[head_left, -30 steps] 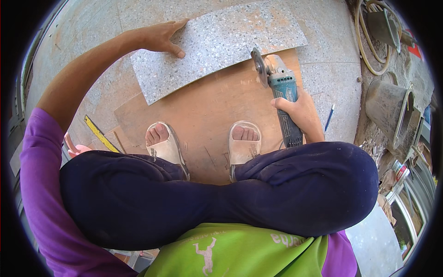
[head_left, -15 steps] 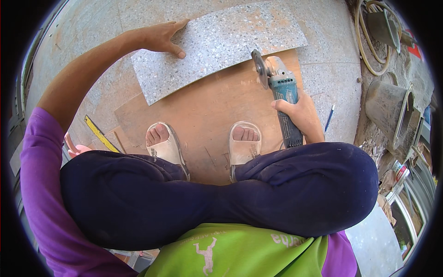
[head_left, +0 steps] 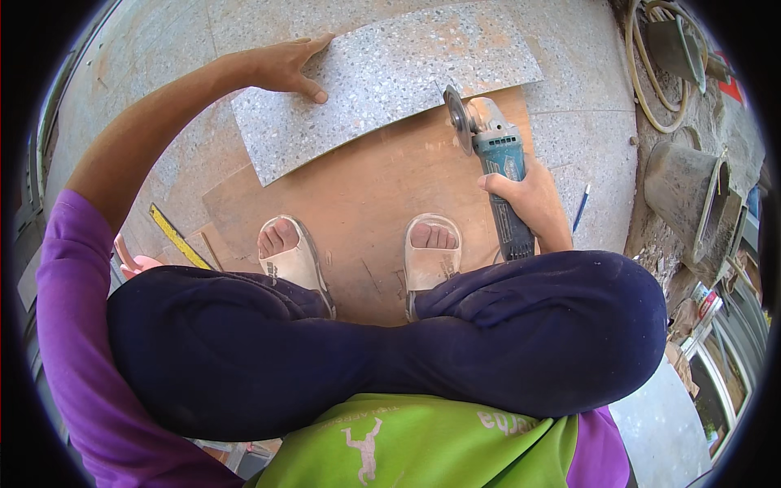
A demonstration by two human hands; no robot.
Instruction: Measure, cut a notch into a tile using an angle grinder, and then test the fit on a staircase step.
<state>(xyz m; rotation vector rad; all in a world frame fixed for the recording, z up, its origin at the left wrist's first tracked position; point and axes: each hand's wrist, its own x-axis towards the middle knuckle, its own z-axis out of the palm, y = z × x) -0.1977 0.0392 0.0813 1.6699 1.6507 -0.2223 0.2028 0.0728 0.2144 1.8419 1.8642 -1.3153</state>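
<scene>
The terrazzo slab [head_left: 390, 69] lay ahead of the person's feet, overlapping the far part of a brown board [head_left: 366, 191]. The left hand [head_left: 289, 69] rested at the slab's left end, its grip spread, with thumb and fingers well apart and the thumb upon the speckled face. The grip of the right hand [head_left: 533, 199] was clamped around the body of a teal and black angle grinder [head_left: 502, 154], thumb across its upper side. The upright cutting disc [head_left: 458, 120] stood at the slab's near edge; contact between the two could not be told. White sandals [head_left: 427, 268] stood on the board. A blue pencil [head_left: 581, 207] lay right of the grinder, a yellow strip [head_left: 179, 236] at the left; farther right were a dirty bucket [head_left: 682, 191] and a coiled hose [head_left: 643, 85].
</scene>
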